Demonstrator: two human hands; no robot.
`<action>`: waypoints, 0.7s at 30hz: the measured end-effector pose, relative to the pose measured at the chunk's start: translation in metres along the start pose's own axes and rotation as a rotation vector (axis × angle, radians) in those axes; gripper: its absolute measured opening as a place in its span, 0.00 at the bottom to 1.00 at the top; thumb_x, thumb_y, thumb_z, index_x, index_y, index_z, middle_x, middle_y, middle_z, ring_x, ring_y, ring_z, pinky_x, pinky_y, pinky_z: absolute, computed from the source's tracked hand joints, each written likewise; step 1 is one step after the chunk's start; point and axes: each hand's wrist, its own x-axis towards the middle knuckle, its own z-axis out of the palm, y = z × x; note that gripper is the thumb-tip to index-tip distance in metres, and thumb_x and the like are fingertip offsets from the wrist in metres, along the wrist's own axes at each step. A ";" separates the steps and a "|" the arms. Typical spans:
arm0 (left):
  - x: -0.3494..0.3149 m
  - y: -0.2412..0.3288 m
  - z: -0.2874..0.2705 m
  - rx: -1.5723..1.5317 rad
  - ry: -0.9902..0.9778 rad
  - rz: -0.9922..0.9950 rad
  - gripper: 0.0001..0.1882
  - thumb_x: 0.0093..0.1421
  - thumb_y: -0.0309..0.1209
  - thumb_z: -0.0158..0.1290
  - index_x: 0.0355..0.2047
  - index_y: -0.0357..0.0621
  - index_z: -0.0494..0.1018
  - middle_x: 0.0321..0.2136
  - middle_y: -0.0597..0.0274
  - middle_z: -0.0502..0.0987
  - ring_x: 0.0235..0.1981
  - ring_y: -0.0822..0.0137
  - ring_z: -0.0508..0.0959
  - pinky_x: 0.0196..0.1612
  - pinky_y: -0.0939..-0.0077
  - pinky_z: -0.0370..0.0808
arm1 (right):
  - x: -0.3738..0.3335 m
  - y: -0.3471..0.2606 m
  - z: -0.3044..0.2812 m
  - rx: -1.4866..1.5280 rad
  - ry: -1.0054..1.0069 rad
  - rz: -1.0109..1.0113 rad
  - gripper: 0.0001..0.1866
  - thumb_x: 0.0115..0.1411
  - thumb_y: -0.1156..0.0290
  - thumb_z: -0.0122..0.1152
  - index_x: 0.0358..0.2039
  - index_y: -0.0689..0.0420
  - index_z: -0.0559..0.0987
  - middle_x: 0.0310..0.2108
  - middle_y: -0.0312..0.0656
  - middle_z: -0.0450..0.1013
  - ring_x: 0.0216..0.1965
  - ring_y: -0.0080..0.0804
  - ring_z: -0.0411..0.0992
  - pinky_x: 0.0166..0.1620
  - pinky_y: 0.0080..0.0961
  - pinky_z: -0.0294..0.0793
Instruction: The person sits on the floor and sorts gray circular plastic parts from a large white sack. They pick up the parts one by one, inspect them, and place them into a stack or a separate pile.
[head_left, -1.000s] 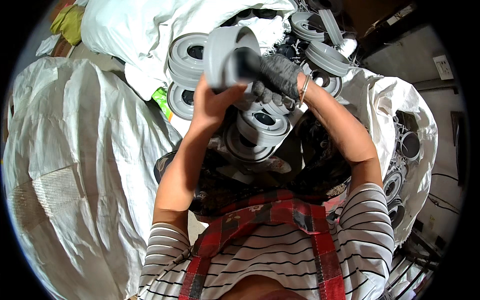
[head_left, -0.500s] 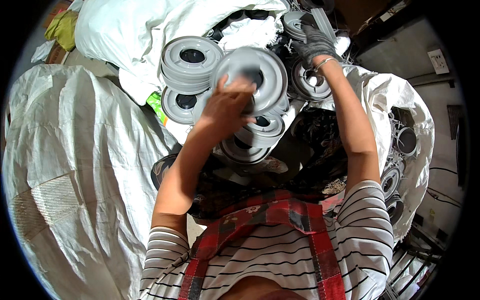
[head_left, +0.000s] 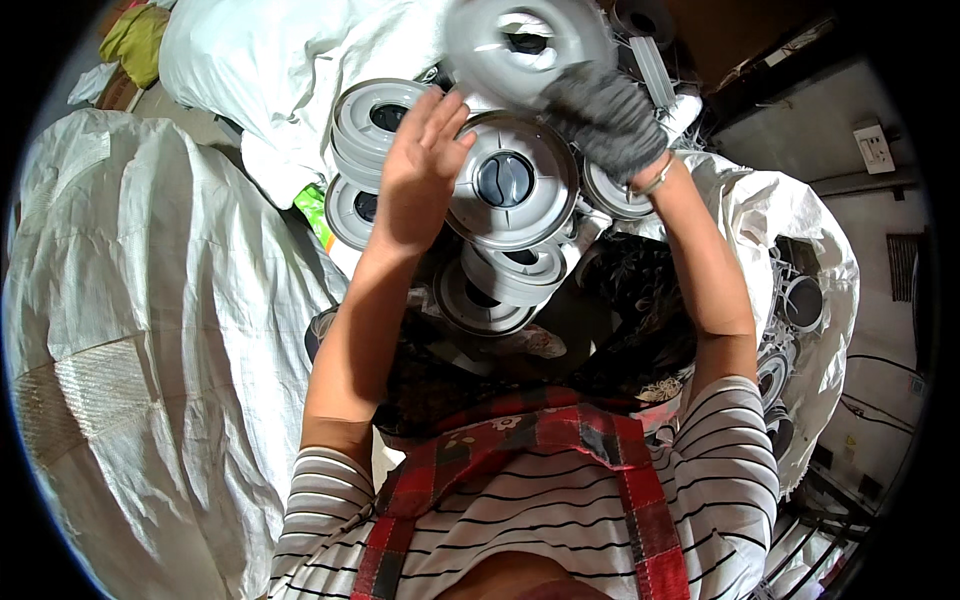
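In my right hand, which wears a dark grey glove, is the edge of a round grey plastic ring with a wide centre hole. The ring is held up at the far side and blurred by motion; the glove hides my fingertips. My bare left hand is open with its fingers stretched out, beside another grey ring that tops the middle pile. It holds nothing. A stack of similar rings stands left of that hand, and several more rings lie nearer my lap.
A big white woven sack fills the left side, with another white sack at the far left. On the right, an open white sack holds grey parts. A wall socket is at far right.
My left hand has let go of the ring on the middle pile and drawn back leftward, opening. My right hand has moved left, bringing a ring up at the far side.
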 end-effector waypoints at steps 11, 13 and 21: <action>0.005 0.039 -0.013 0.251 0.132 0.007 0.25 0.51 0.39 0.58 0.41 0.30 0.71 0.39 0.55 0.73 0.44 0.64 0.70 0.52 0.68 0.62 | -0.039 0.128 0.149 0.001 -0.491 0.423 0.25 0.52 0.69 0.54 0.52 0.49 0.69 0.46 0.51 0.70 0.51 0.47 0.67 0.53 0.36 0.67; 0.002 0.037 -0.016 0.242 0.184 0.001 0.19 0.52 0.38 0.58 0.34 0.31 0.75 0.36 0.60 0.74 0.41 0.67 0.71 0.50 0.72 0.63 | -0.063 0.110 0.165 -0.011 -0.513 0.418 0.27 0.52 0.72 0.50 0.55 0.47 0.66 0.49 0.52 0.68 0.54 0.48 0.65 0.55 0.39 0.65; -0.002 0.041 -0.014 0.362 0.172 0.045 0.15 0.55 0.32 0.54 0.37 0.30 0.75 0.34 0.58 0.76 0.35 0.71 0.73 0.43 0.79 0.67 | -0.027 0.107 0.130 -0.080 -0.417 0.643 0.15 0.54 0.62 0.50 0.33 0.59 0.78 0.36 0.56 0.73 0.43 0.51 0.71 0.45 0.42 0.70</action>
